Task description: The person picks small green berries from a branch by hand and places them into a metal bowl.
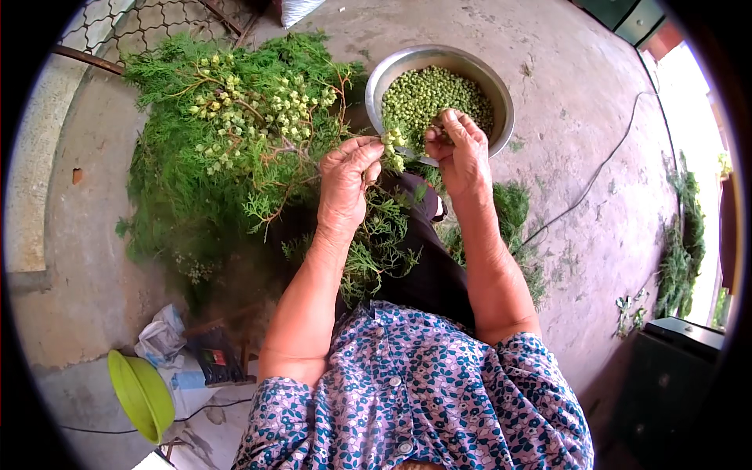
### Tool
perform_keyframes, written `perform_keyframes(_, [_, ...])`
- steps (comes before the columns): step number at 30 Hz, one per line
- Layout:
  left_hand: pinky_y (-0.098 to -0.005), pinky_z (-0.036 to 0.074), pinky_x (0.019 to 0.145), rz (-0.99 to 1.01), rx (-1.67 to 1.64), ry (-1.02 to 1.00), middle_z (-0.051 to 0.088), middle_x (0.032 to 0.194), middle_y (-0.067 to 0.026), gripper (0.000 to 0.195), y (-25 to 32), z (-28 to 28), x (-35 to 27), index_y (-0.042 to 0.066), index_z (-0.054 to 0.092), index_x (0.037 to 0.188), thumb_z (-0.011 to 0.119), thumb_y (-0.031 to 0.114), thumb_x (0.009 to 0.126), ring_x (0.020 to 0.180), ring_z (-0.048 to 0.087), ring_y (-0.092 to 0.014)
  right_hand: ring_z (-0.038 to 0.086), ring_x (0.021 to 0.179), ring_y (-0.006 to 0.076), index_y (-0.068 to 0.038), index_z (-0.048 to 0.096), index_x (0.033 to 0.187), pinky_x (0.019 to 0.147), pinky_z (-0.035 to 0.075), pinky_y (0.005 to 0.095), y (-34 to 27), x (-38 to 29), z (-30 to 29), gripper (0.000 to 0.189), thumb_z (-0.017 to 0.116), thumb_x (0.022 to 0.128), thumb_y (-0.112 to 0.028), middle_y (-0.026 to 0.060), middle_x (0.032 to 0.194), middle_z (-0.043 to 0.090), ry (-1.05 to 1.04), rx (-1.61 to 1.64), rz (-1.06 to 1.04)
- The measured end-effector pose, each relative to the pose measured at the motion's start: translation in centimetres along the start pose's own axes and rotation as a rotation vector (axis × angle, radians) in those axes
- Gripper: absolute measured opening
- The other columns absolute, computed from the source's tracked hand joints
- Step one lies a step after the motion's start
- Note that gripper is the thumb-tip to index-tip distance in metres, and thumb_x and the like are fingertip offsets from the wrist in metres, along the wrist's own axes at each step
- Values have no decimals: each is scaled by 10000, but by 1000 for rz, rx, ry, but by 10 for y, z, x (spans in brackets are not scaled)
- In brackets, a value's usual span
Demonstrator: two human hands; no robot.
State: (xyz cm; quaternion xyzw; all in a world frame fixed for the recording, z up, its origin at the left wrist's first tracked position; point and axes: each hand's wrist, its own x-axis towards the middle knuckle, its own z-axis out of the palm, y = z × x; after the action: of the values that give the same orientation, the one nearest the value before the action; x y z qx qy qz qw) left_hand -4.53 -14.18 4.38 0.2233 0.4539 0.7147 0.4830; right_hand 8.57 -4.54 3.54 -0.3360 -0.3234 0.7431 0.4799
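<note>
My left hand (349, 179) pinches a conifer twig bearing pale green seed cones (392, 144) between thumb and fingers. My right hand (464, 153) is just right of those cones, over the near side of a metal basin (505, 111). Its fingers are curled in toward the thumb, and whatever may be between them is hidden. Many small green cones (432, 94) cover the bottom of the basin. To the left of my hands lies a large heap of cut arborvitae-like branches (176, 158), with clusters of cones (282, 111) on top. Green sprays (382, 241) also hang across my lap.
A wire mesh panel (147, 26) and a white sack (299, 10) lie beyond the heap. At lower left are a yellow-green plastic basin (138, 396) and plastic bags (161, 338). A cable (605, 161) crosses the concrete floor on the right, near a dark cabinet (664, 376).
</note>
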Motion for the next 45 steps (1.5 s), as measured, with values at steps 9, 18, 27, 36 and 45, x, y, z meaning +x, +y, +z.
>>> perform_keyframes(9, [-168, 314, 439, 33, 104, -7, 563, 646, 32, 110, -3, 2, -4, 32, 650, 865, 612, 118, 807, 501, 449, -34, 441, 565, 40, -39, 564, 993, 487, 368, 182, 1, -33, 24, 198, 593, 863, -186, -4, 751, 563, -237, -203, -74])
perform_keyframes(18, [-154, 353, 480, 136, 138, -10, 600, 719, 43, 109, -9, 16, -11, 57, 649, 872, 590, 144, 844, 563, 463, -4, 520, 607, 226, -12, 533, 823, 539, 418, 350, 35, -26, 40, 276, 724, 720, -183, 119, 734, 546, 60, -763, -866])
perform_keyframes(27, [-157, 336, 497, 45, 51, -42, 583, 706, 16, 130, -11, 0, -5, 7, 634, 902, 588, 101, 825, 548, 435, -21, 455, 486, 100, -2, 512, 674, 453, 385, 264, 36, -21, 50, 293, 677, 795, -211, 59, 555, 534, 98, -608, -426])
perform_keyframes(36, [-147, 285, 438, -99, -33, -2, 543, 642, 24, 101, 1, 2, -7, -10, 612, 825, 624, 83, 785, 494, 395, -23, 377, 408, 63, -114, 551, 705, 357, 257, 208, 22, -17, 56, 206, 619, 843, -252, -39, 569, 479, 38, 189, 241])
perform_keyframes(45, [-137, 260, 360, -177, -71, 100, 416, 530, 49, 114, 6, 1, -9, 28, 550, 841, 584, 134, 821, 423, 343, -33, 303, 409, 74, -133, 479, 740, 377, 267, 233, 38, -7, 39, 328, 621, 819, -418, -19, 578, 427, 77, 373, 478])
